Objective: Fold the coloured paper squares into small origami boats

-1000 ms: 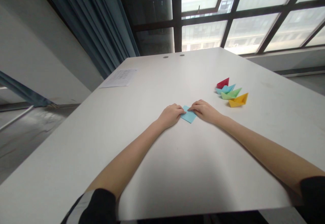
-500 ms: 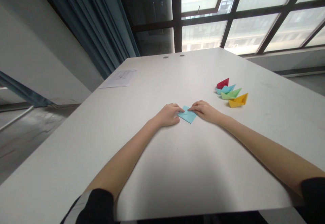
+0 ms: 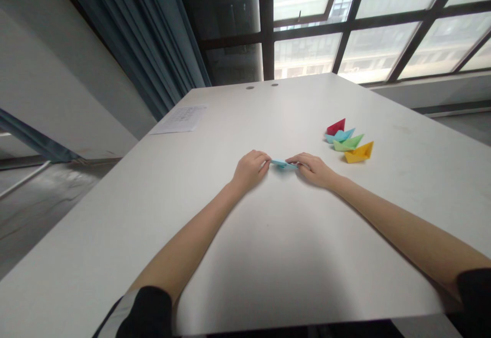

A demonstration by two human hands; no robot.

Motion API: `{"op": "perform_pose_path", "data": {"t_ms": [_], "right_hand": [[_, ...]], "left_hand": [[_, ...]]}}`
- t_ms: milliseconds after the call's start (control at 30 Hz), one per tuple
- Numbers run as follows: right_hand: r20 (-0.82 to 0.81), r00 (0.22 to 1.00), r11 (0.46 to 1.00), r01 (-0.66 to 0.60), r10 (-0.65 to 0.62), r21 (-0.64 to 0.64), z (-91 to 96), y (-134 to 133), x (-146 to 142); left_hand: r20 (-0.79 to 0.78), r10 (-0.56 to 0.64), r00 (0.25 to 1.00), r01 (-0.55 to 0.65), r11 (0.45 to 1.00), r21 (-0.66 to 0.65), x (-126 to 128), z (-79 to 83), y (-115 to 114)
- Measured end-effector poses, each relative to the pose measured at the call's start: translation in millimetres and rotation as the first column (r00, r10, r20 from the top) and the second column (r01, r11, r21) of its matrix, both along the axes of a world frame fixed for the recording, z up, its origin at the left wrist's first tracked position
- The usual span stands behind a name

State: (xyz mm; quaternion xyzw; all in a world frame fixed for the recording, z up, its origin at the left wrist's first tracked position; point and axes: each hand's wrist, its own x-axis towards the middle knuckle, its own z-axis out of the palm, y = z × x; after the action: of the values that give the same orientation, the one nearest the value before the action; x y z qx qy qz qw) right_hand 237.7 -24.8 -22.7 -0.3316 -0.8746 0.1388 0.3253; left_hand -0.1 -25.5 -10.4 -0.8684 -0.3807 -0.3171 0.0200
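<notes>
A small folded piece of light blue paper is held between my two hands, just above the white table. It is seen nearly edge-on, as a thin strip with a fold beneath. My left hand pinches its left end between thumb and fingers. At the right end my right hand grips the paper, its thumb partly hidden under the fingers. To the right of my hands stand folded paper boats in a row: red, blue, green and yellow.
A printed sheet of paper lies at the table's far left edge. Two grey round discs are set near the far edge. Beyond the table are a blue curtain and a large window.
The blue paper lay flat as a diamond under my fingers; now it is raised and tilted edge-on. My left hand has shifted slightly up and now pinches the paper's end.
</notes>
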Motion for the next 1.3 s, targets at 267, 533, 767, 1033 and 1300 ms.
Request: {"op": "perform_pose_path", "data": {"t_ms": [267, 533, 767, 1033, 1300], "right_hand": [[-0.195, 0.955, 0.970, 0.197, -0.223, -0.144, -2.0, -3, -6], [-0.044, 0.979, 0.977, 0.194, -0.198, -0.086, -9.0, 8, 0], [0.090, 0.984, 0.988, 0.148, -0.152, 0.053, -7.2, 6, -1], [0.135, 0.985, 0.994, 0.108, -0.111, 0.034, -2.4, 1, 1], [0.136, 0.991, 0.999, -0.020, 0.017, 0.025, 0.5, 2, 4]], "left_hand": [[0.326, 0.144, 0.934, -0.022, 0.937, -0.350, 9, 0.8, 2], [0.236, 0.099, 0.967, 0.017, 0.895, -0.445, 8, -9.0, 4], [-0.124, -0.065, 0.990, 0.038, 0.976, -0.214, 4, -7.9, -1], [-0.116, -0.123, 0.986, 0.098, 0.975, -0.200, 4, -7.2, -3], [-0.106, -0.125, 0.986, 0.103, 0.975, -0.198, 3, -9.5, -2]]}}
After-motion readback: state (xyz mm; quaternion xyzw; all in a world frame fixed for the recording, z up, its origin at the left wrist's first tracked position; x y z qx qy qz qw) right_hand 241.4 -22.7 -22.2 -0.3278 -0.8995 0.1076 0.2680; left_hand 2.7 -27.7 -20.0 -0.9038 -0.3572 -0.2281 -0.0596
